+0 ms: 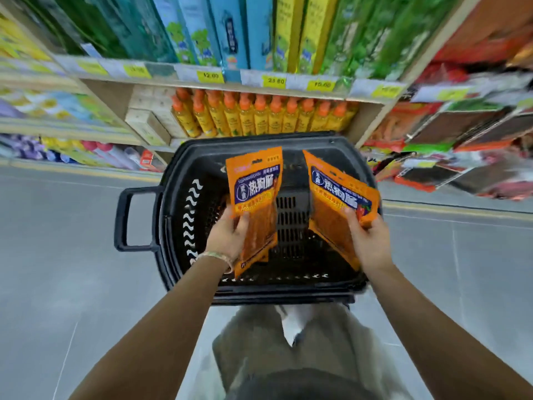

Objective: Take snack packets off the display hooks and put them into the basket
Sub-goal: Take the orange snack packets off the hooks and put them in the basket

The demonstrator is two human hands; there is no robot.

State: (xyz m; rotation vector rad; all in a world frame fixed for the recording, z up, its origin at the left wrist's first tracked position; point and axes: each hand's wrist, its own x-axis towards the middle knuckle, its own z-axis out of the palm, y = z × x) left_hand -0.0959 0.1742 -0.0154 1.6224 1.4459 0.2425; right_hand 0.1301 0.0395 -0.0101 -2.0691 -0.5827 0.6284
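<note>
A black plastic basket (178, 168) stands on the floor in front of me, its handle (124, 220) sticking out to the left. My left hand (227, 238) grips an orange snack packet (255, 180) with a blue label by its lower part, held upright over the basket. My right hand (367, 241) grips a second orange snack packet (334, 194) of the same kind, tilted to the right above the basket's right half. Behind the left packet, lower edges of more orange packets show. The basket's mesh bottom is visible between the two packets.
Shelves stand right behind the basket, with orange-capped yellow bottles (259, 116) and tall boxes (230, 30) above. Display hooks with hanging snack packets (461, 145) fill the right side. Grey tiled floor (63, 255) lies on both sides. My legs are below the basket.
</note>
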